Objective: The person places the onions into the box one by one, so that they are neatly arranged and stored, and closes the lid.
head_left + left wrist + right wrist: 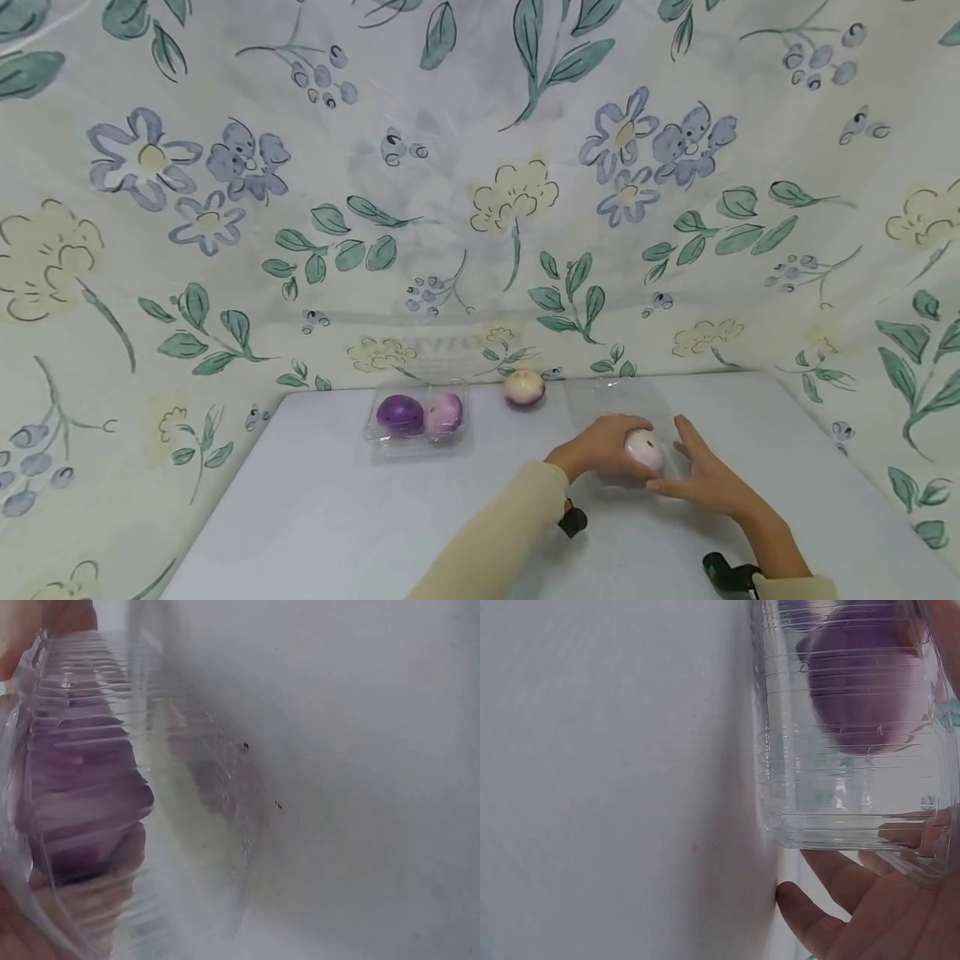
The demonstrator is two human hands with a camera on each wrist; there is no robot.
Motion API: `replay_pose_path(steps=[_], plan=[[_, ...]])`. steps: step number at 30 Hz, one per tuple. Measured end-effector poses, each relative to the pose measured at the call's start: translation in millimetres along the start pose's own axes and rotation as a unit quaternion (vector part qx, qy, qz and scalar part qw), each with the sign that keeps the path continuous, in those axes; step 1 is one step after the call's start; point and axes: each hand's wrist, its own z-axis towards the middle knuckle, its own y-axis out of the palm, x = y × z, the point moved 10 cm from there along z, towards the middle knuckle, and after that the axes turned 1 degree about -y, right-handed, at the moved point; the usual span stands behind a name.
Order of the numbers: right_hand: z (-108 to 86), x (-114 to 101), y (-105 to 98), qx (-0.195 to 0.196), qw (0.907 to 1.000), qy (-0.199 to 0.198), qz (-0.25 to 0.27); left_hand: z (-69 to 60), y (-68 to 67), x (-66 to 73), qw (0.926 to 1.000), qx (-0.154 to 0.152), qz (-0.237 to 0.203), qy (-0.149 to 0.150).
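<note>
My left hand (606,447) grips a pale pink-purple onion (643,451) between thumb and fingers, inside a clear plastic box (600,398) on the right half of the table. Through the box's ribbed wall, the left wrist view shows the onion as a purple shape (82,776). My right hand (712,483) is at the box's right side with fingers spread and thumb toward the onion. In the right wrist view, fingers (810,915) lie beside the box wall (825,832); whether they touch it is hard to tell.
A second clear box (415,450) at the back left holds a dark purple onion (400,415) and a lighter one (444,414). Between the boxes, near the back edge, lies a whitish onion (524,388). Flowered cloth (450,183) hangs behind the white table (337,533).
</note>
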Motion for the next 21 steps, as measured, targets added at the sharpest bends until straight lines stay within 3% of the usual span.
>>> replay_pose_path(steps=[5, 13, 21], plan=[[-0.7, -3, -2, 0.002, 0.9999, -0.009, 0.007, 3.8, 4.4, 4.6, 1.0, -0.007, 0.006, 0.001], [-2.7, 2, -5, 0.004, 0.9999, 0.003, 0.009, 12.2, 16.1, 3.7, 0.999, -0.003, -0.021, -0.038], [1.4, 2, -1, 0.001, 1.0, 0.006, 0.006, 15.0, 18.5, 1.2, 0.999, -0.002, -0.026, -0.037]])
